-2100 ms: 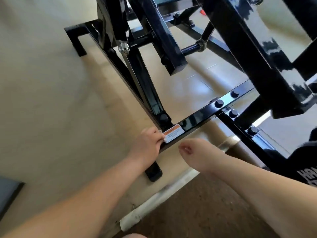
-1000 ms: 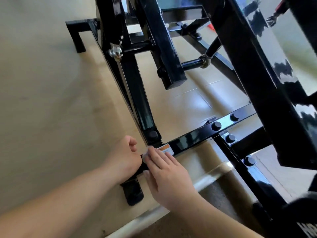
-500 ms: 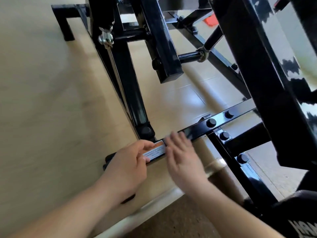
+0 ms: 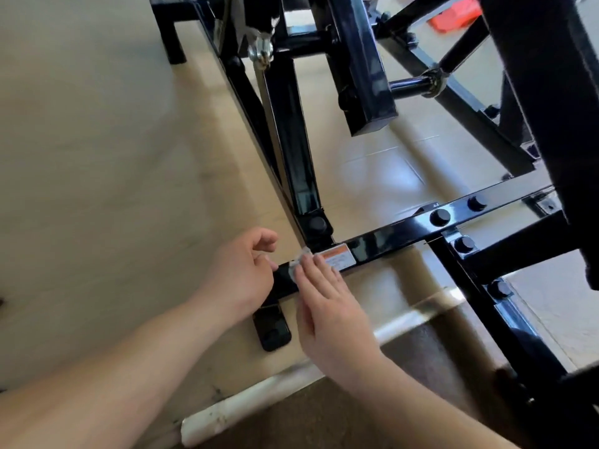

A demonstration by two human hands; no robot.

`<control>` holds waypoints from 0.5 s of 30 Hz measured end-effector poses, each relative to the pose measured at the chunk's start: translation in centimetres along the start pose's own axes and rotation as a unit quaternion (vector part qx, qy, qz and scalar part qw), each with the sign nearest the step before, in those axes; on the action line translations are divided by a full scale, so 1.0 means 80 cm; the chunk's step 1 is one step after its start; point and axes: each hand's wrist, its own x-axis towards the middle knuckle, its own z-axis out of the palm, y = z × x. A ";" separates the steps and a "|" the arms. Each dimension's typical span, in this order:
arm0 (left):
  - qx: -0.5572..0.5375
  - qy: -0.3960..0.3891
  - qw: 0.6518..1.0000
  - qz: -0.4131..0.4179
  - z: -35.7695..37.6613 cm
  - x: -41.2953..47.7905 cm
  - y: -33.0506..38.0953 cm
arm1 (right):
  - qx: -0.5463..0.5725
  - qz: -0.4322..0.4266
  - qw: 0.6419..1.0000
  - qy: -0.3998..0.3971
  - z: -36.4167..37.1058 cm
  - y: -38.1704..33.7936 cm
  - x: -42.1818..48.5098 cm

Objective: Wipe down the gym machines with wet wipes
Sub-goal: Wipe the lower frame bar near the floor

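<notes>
A black steel gym machine frame stands on the pale floor, and its low cross bar runs from centre to right. On that bar is a white and orange warning label. My right hand lies flat with straight fingers and presses a small white wet wipe onto the bar just left of the label. Close beside it on the left, my left hand has loosely curled fingers, holds nothing and touches the bar's left end.
A black foot plate sits under the bar's end. Below my hands, a white strip edges a brown mat. Upright and slanted frame tubes crowd the space above the bar. A red object lies far back.
My right hand slid left along the bar, from right of the label to its left side, with the wipe under its fingers. My left hand lifted off the label and drew back left.
</notes>
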 end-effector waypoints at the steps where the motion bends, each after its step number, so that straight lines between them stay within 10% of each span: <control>1: -0.003 0.002 1.000 -0.003 -0.004 -0.002 -0.001 | -0.009 -0.040 0.999 0.004 0.006 -0.006 0.000; 8: -0.046 0.020 0.998 -0.044 -0.050 -0.006 -0.018 | -0.008 -0.078 0.985 0.151 -0.026 -0.014 0.006; 10: -0.038 0.017 0.998 -0.056 -0.061 -0.008 -0.027 | 0.011 -0.117 0.989 0.095 0.002 -0.038 -0.030; 15: 0.045 -0.054 0.995 -0.074 -0.066 -0.029 -0.050 | 0.093 0.105 0.989 -0.036 0.065 0.010 -0.036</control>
